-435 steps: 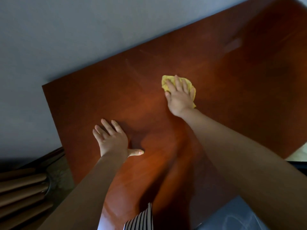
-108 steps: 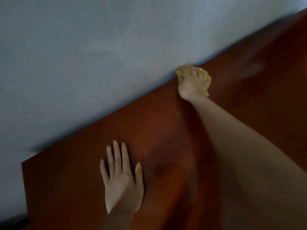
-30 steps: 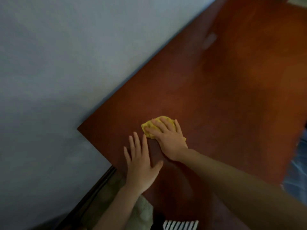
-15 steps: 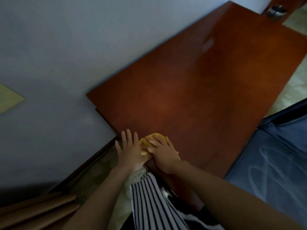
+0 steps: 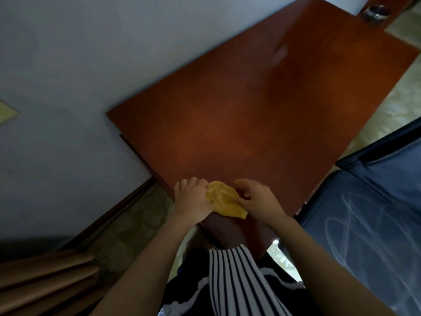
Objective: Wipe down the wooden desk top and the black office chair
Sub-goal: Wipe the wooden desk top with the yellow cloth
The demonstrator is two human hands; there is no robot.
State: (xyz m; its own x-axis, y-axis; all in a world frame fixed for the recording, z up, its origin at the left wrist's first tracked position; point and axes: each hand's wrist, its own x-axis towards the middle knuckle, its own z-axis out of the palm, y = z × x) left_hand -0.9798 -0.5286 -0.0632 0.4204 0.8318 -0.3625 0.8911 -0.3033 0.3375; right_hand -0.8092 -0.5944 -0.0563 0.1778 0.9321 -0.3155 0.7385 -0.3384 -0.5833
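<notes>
No longer wiping far out, the left hand (image 5: 191, 199) and right hand (image 5: 258, 200) are both pinching the cloth (image 5: 224, 199) with curled fingers (image 5: 243, 183) at the near corner of the counter (image 5: 250, 110), so I think the chair (image 5: 364, 224), right of the fingers, is coming next.

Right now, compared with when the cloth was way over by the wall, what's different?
The right hand pulled the yellow cloth back from the wall edge to the near corner of the desk. The left hand, which lay flat on the wood, has come over and now grips the cloth too, so both hands hold it. The cloth is still on the desk top.
</notes>
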